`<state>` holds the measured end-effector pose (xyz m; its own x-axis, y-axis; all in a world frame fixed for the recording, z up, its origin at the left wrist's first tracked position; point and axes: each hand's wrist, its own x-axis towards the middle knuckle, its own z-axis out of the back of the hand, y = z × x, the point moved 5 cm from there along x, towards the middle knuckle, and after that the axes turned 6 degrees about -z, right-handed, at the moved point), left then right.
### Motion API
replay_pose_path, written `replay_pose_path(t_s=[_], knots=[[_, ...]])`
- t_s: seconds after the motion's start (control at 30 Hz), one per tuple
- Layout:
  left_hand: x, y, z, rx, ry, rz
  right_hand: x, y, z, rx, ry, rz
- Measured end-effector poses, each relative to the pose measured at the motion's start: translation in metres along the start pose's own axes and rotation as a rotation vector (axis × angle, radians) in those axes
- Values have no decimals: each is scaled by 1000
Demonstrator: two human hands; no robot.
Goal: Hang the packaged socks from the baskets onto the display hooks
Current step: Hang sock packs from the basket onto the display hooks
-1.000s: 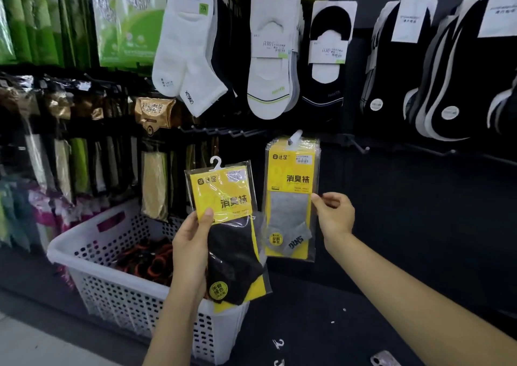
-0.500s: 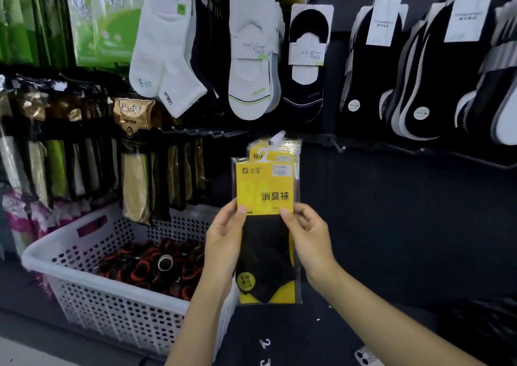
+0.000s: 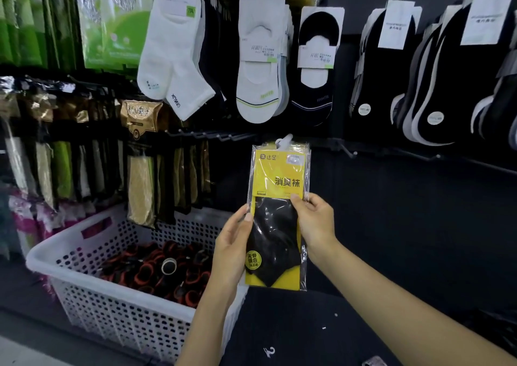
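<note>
A clear packet of black socks on yellow card (image 3: 279, 186) stands upright before the dark display wall, its side edges pinched by the left hand (image 3: 232, 248) and right hand (image 3: 316, 223). Its white hanger (image 3: 283, 141) reaches the hook rail (image 3: 212, 135), possibly hooked on. A white perforated basket (image 3: 92, 242) sits lower left.

Left hand (image 3: 232, 245), right hand (image 3: 316, 225) raised, thumbs front, apparently pinching packet (image 3: 279, 175) edges.

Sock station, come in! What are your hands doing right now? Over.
Left hand, right hand both gripping yellow sock pack. Pack upright; hooked or not, cannot tell. Nothing blocking.
</note>
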<state>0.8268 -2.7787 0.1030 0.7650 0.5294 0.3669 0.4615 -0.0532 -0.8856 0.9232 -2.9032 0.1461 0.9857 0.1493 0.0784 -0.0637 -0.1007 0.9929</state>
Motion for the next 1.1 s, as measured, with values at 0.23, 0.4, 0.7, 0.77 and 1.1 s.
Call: replay_pose_path(t_s=[0.23, 0.4, 0.7, 0.77, 1.1], knots=[[4, 11, 6, 71, -24, -22, 7, -8, -7, 22, -13, -53], [7, 4, 6, 110, 20, -99, 2, -8, -1, 109, -2, -92], [2, 28, 12, 246, 46, -8, 15, -21, 2, -31, 7, -145], [0, 35, 13, 290, 47, 18, 14, -35, 9, -17, 23, -203], [-69, 76, -12, 548, 166, 79, -56, -143, 147, -207, 100, -384]])
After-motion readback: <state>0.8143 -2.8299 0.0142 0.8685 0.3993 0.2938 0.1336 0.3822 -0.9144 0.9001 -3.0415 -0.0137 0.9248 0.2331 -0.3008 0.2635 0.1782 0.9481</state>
